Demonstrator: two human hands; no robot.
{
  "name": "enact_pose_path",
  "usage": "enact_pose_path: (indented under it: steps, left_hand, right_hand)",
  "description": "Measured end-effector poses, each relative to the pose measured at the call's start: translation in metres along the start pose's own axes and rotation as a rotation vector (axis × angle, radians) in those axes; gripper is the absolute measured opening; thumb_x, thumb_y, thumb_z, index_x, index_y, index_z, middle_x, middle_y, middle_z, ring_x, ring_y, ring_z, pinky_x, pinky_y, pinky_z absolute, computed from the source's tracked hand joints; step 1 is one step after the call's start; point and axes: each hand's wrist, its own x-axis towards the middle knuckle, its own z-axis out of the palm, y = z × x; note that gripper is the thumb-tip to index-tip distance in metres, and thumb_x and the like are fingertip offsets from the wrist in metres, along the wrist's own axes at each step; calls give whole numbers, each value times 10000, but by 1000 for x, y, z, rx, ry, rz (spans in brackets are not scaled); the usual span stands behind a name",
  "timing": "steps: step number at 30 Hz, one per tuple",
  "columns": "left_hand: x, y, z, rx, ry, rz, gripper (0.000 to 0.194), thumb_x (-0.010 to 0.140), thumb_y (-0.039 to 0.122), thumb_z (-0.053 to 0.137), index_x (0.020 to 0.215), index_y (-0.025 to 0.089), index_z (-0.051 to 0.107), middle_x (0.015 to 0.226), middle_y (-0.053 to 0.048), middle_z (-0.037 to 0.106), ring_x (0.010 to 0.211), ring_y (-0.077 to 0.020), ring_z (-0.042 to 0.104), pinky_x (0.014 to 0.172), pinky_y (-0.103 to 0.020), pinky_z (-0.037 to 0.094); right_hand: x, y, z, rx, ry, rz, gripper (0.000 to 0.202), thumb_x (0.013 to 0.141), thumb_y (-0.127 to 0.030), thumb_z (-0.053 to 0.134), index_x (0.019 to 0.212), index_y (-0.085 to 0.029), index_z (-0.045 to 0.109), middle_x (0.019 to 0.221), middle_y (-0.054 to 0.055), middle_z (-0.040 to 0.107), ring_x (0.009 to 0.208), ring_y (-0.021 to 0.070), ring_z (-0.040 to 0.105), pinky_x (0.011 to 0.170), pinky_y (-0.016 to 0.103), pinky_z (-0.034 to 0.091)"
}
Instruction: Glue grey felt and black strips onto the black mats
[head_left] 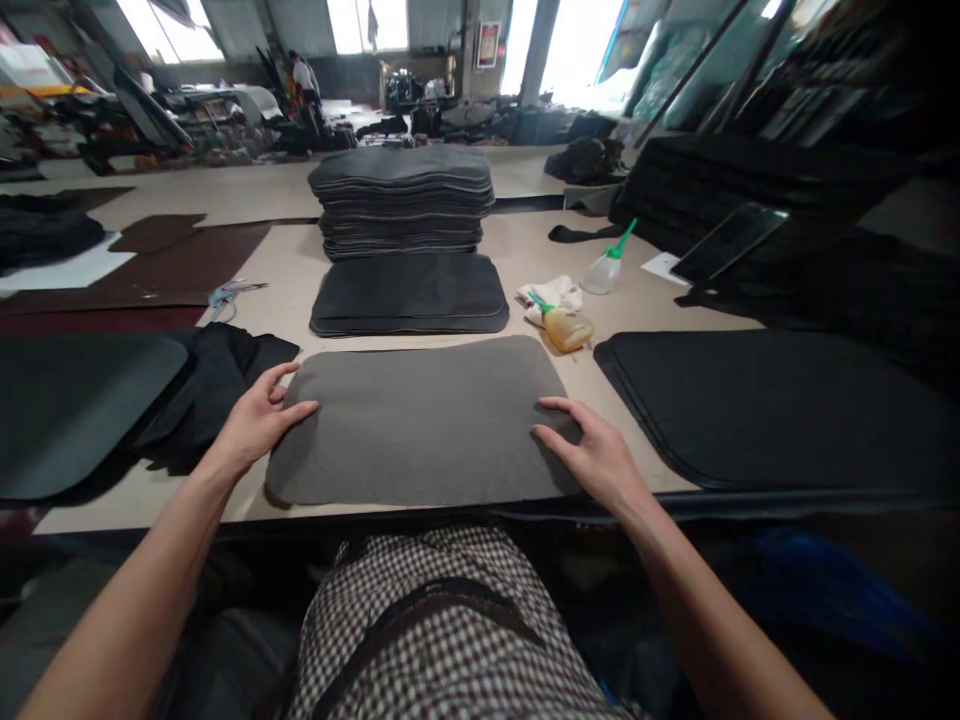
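A grey sheet with rounded corners (pixel 424 425) lies flat on the table in front of me, its long side facing my body. My left hand (pixel 259 415) is at its left edge, thumb over the surface and fingers spread along the side. At the right edge is my right hand (pixel 592 450), thumb and index finger stretched apart over the sheet; its other fingers are mostly hidden. Neither hand is closed round the sheet. Just behind it lie black rounded panels (pixel 409 292), with a tall stack of dark panels (pixel 401 205) farther back.
Black panels (pixel 780 410) lie at right; a dark panel (pixel 82 410) and black cloth (pixel 225 385) at left. Two squeeze bottles, one amber (pixel 568 330) and one clear (pixel 602 272), flank a white rag (pixel 559 292). Scissors (pixel 229 293) and a phone (pixel 731 243) lie farther back.
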Motion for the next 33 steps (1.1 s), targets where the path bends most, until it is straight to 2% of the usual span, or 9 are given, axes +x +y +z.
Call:
enact_pose_path:
  steps: [4,10,17,20,23,27,30,33]
  left_hand:
    - [1,-3,-2,-97,-39,-47,901,640,532,851,1415,236,501,1021,-63,733,912,-244,716,739,-319,580]
    - [3,-18,-2,-19,7,-24,844,648,542,847,1373,223,554,1017,-67,727,964,-249,707,751,-298,572]
    - [3,12,-5,-104,21,-50,812,648,472,867,1369,250,567,936,-24,713,793,-189,703,660,-257,572]
    - [4,15,-6,-83,14,-63,802,648,487,862,1361,256,577,951,-29,712,784,-192,704,650,-262,570]
    - [8,5,-7,-35,3,-57,803,642,532,851,1350,253,595,1061,-75,720,978,-257,710,763,-317,586]
    - [15,-16,-8,68,-5,-4,830,637,597,832,1347,229,607,1158,-123,711,1256,-329,604,1004,-432,518]
    - [19,-25,-9,109,-3,23,833,642,620,819,1352,242,604,1254,-147,687,1330,-335,553,1099,-467,441]
    - [21,-31,-9,135,4,23,824,648,631,806,1351,251,604,1303,-157,664,1346,-333,540,1115,-464,418]
  right_hand:
    - [4,2,3,16,7,-2,379,866,-420,668,1204,-249,661,1188,73,717,1042,289,675,924,435,522]
    - [10,2,8,31,12,-22,392,858,-419,671,1204,-235,664,1191,81,714,1060,289,667,954,446,508]
    - [9,-6,-1,43,42,40,402,845,-456,692,1194,-256,688,1125,59,731,964,271,678,896,412,525]
    - [8,-6,-3,45,35,51,405,842,-463,689,1190,-255,690,1106,58,734,950,269,679,879,406,526]
    - [7,-6,-3,35,21,64,411,843,-472,683,1193,-258,690,1078,56,736,923,265,680,836,395,532]
    - [5,-5,1,32,8,67,397,839,-476,681,1173,-262,694,1096,56,735,939,268,679,842,402,533]
    - [4,-5,7,40,-15,68,399,836,-476,682,1169,-255,691,1106,63,737,963,278,681,872,420,531]
    - [3,-5,13,38,-7,36,388,845,-455,674,1171,-244,681,1136,72,733,1012,286,682,914,433,528]
